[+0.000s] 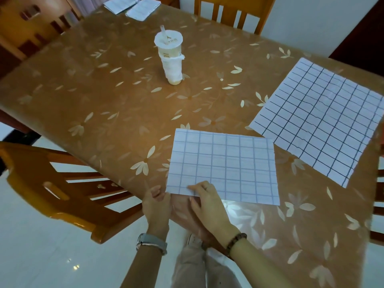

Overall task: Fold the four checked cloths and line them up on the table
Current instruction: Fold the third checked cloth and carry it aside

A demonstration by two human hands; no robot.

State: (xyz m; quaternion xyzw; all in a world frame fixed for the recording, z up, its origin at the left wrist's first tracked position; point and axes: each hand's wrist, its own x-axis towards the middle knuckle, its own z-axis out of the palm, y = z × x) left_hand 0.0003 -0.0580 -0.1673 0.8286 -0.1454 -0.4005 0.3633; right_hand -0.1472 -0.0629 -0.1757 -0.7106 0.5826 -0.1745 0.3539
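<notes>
A white cloth with pale blue checks (224, 165) lies folded in half near the table's front edge. My left hand (156, 206) pinches its near left corner. My right hand (207, 201) rests beside it with fingertips on the cloth's near edge. To the right lies a larger unfolded cloth with dark checks (324, 115), flat and slightly creased. Two folded checked cloths (133, 6) lie side by side at the far end of the table.
A tall drink cup (171, 57) with a straw and a tissue wrapped round it stands mid-table. The table (104, 96) has a brown flowered cover. Wooden chairs (62, 190) stand at the near left, far left and far side.
</notes>
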